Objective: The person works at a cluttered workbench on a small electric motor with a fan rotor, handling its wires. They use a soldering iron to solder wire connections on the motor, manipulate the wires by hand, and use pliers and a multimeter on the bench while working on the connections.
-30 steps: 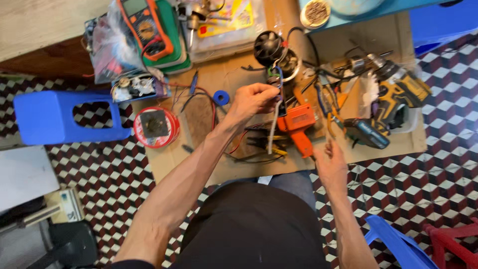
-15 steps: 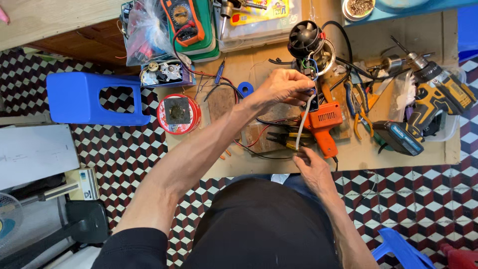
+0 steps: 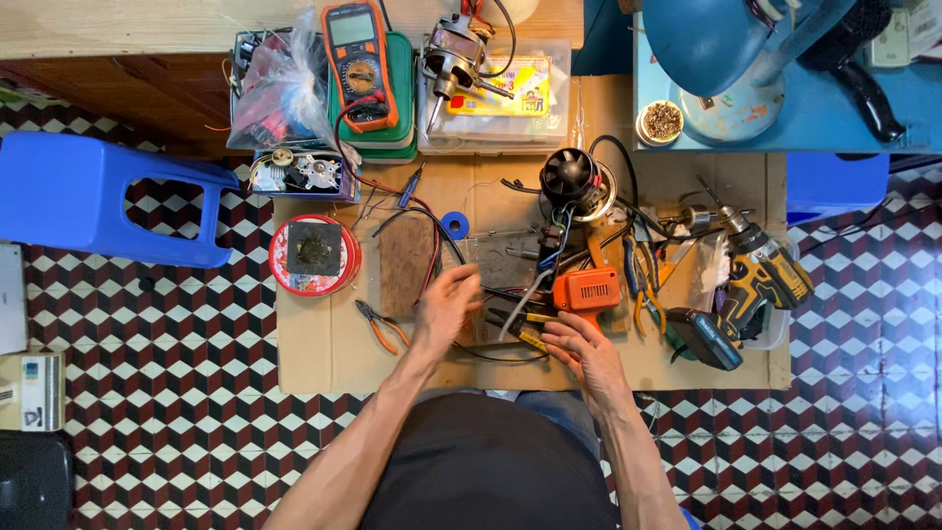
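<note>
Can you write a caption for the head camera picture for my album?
Two hands, left hand and right hand, hover over tools and wires beside an orange soldering gun.

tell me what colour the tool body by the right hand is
Orange tool body, just above the right hand, seen in the head view.

A single head camera looks straight down from above the seated person, whose torso fills the near edge. It takes in the whole cardboard sheet on the tiled floor, with a blue stool at left and a blue table at far right.
</note>
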